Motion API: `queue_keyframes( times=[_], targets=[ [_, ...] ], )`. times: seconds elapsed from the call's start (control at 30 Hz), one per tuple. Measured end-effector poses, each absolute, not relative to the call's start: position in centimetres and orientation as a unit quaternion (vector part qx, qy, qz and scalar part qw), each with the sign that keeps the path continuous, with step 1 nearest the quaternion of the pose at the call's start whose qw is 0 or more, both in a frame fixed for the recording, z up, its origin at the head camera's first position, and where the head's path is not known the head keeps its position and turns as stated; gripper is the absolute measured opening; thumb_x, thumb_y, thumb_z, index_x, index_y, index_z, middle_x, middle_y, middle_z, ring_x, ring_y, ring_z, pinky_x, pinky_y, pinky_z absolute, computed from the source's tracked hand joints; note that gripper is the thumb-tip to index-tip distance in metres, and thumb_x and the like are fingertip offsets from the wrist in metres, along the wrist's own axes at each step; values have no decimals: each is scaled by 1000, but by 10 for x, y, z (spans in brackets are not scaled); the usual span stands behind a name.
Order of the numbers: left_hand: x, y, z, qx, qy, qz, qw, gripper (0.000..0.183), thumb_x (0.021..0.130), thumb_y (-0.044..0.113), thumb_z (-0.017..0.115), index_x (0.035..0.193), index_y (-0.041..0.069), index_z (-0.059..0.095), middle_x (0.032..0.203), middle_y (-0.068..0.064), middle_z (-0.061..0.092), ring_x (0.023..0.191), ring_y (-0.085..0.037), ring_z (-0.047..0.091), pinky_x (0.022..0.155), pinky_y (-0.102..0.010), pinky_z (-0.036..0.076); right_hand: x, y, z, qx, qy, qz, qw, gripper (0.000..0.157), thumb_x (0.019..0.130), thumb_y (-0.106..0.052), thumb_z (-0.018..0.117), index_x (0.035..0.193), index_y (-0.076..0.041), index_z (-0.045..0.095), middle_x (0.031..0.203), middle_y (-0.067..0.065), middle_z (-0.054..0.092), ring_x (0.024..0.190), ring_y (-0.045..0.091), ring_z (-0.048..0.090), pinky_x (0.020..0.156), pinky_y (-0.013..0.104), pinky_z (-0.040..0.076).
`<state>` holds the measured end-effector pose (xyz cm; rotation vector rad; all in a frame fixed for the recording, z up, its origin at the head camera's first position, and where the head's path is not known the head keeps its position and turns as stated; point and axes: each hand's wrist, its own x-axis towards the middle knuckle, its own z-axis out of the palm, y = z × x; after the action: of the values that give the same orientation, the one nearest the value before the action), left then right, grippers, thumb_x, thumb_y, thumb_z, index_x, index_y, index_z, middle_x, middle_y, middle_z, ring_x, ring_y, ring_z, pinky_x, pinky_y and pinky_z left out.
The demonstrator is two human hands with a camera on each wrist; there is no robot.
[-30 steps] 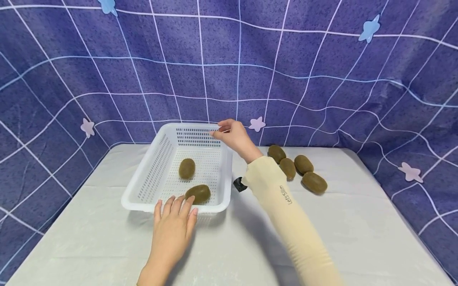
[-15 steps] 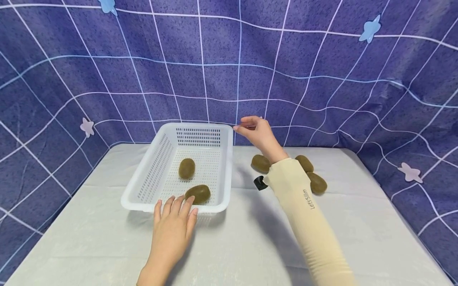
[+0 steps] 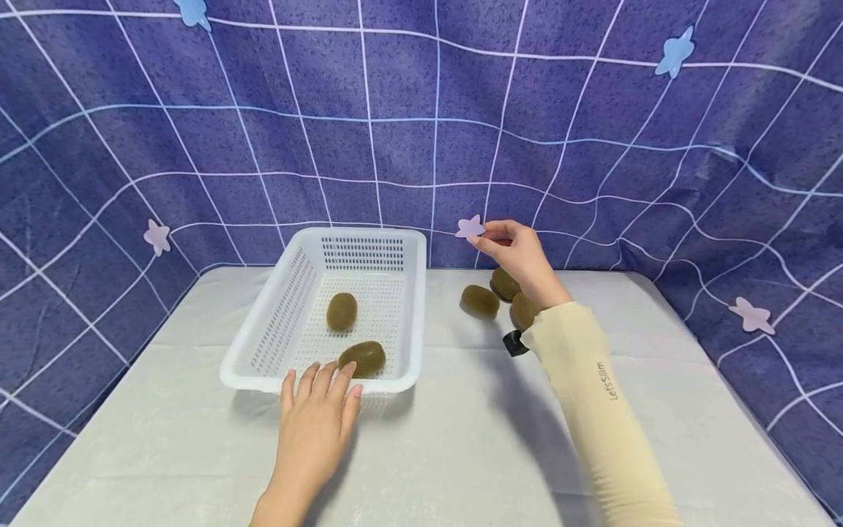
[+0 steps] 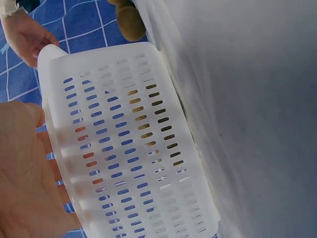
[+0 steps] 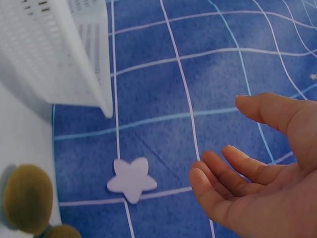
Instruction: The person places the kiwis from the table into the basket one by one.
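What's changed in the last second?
The right hand moved rightward from over the far right corner of the basket and now overlaps the loose kiwis in the head view; nothing picked up or let go. The left hand stays on the near rim; both kiwis inside stay put.

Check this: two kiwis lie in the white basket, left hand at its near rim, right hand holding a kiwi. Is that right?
No: the right hand is empty in the right wrist view. Two kiwis do lie in the white basket, with the left hand at its near rim.
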<state>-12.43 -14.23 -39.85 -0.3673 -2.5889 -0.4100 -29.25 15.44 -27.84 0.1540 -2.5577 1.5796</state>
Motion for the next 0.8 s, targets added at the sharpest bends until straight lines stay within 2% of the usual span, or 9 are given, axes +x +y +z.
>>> queue_keyframes(
  times=[0.53, 0.8],
  targets=[
    [-125, -143, -399, -140, -946, -141, 258, 42, 102, 32, 41, 128, 3, 57, 125, -22, 57, 123, -44, 45, 107, -64, 19, -281, 210, -297, 19, -859, 504, 93, 53, 90, -31, 67, 131, 0, 54, 121, 17, 61, 112, 25, 55, 98, 37, 42],
    [-124, -143, -398, -139, -947, -144, 252, 42, 102, 31, 42, 129, 2, 56, 125, -23, 57, 123, -44, 44, 107, -64, 19, -269, 237, -303, -10, -856, 509, 90, 59, 91, -35, 65, 135, 1, 50, 124, 18, 57, 101, 9, 53, 94, 27, 41]
  ],
)
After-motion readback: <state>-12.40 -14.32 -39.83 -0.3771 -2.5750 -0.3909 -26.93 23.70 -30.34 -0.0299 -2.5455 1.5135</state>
